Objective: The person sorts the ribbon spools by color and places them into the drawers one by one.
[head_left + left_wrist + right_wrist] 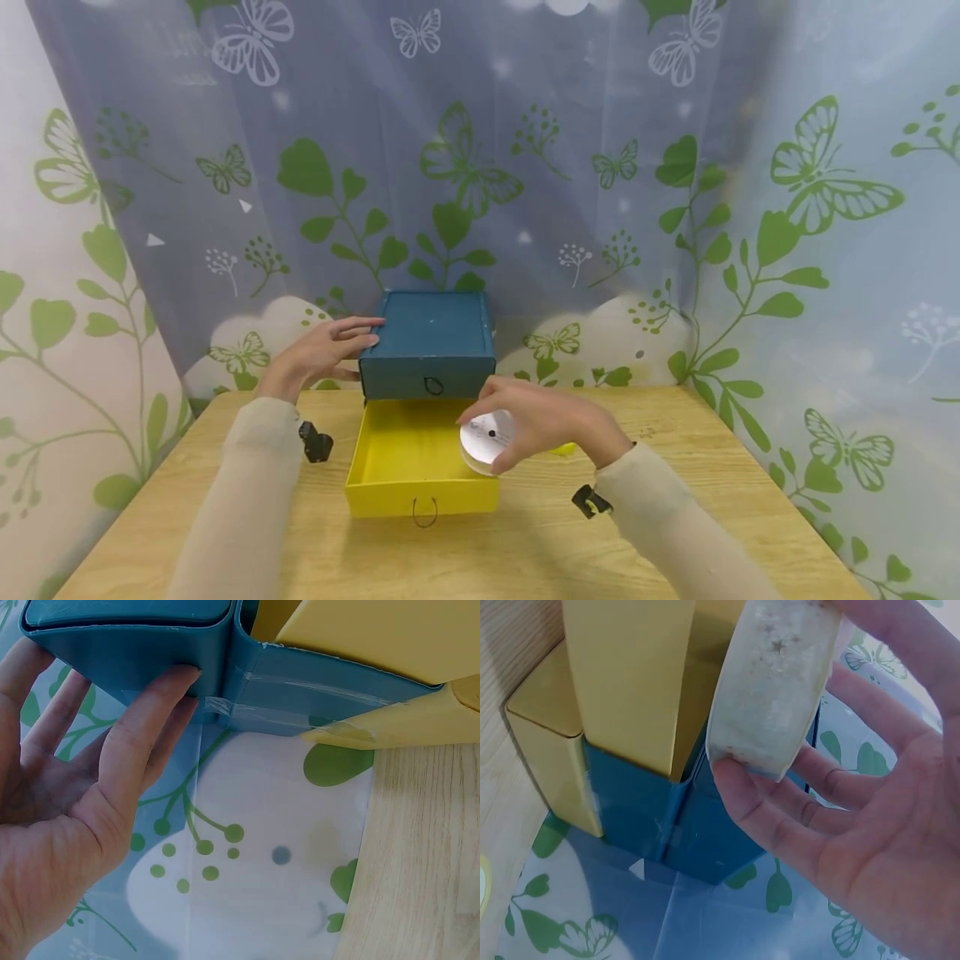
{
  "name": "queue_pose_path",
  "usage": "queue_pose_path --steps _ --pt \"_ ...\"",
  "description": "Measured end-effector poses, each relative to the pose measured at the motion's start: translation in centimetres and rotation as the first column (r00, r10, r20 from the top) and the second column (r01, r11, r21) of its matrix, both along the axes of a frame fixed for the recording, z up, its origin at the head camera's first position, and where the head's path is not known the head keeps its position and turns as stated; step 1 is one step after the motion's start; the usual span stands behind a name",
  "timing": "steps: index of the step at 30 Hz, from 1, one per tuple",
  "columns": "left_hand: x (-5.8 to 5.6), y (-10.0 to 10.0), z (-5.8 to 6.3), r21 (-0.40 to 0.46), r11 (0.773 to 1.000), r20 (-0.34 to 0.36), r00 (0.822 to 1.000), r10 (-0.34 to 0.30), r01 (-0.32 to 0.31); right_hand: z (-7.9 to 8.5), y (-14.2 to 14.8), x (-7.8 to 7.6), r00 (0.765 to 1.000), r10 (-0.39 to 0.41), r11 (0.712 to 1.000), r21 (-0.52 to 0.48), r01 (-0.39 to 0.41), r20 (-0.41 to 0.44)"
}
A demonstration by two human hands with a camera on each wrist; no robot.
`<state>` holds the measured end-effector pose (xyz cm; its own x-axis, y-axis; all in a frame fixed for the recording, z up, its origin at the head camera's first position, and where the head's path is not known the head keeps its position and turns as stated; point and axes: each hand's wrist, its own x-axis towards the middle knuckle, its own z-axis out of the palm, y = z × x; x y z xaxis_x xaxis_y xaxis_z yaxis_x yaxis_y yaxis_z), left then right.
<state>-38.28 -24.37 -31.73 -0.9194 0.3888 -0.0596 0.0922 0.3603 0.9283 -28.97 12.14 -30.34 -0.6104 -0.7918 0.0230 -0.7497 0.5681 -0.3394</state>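
My right hand (536,417) grips a white ribbon spool (480,437) by its rim, over the right side of a pulled-out yellow drawer (422,500). In the right wrist view the spool (776,682) shows a pale, translucent band with small star marks between thumb and fingers. Behind the drawer stands a blue drawer box (431,321) with a dark loop on its front. My left hand (322,350) rests on its left side, fingers extended at the top edge. The left wrist view shows those fingers (150,712) touching the blue side wall.
A dark loop pull (425,514) hangs on the yellow drawer's front. Something small and yellow (564,449) lies on the wooden table (300,550), partly hidden behind the right wrist. A curtain (540,208) printed with butterflies and leaves stands close behind the box.
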Motion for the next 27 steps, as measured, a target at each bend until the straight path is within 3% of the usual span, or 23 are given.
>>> queue_pose_path --steps 27 --pt "-0.2 0.0 0.0 0.004 1.0 0.008 1.0 0.009 -0.009 0.4 -5.8 -1.7 0.994 -0.055 0.981 0.193 0.036 0.095"
